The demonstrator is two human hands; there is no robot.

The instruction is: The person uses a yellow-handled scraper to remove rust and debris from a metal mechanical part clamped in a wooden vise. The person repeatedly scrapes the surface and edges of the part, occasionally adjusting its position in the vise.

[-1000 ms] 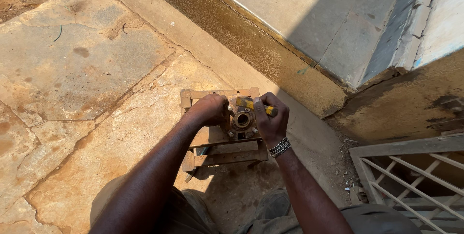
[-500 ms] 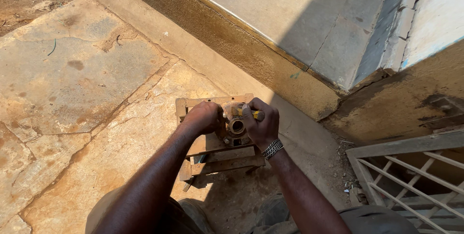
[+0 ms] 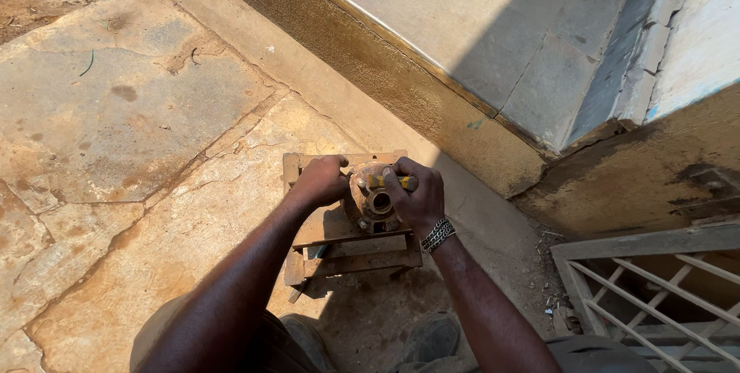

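Both hands' grips close on the rusty round casting [image 3: 375, 202], left hand [image 3: 321, 181] beside it, right hand [image 3: 416, 194] over a yellow-handled tool [image 3: 385, 182].

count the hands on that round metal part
2. The left hand rests on the left side of the round metal part; the right hand covers its right side, closed on a yellow-handled tool.
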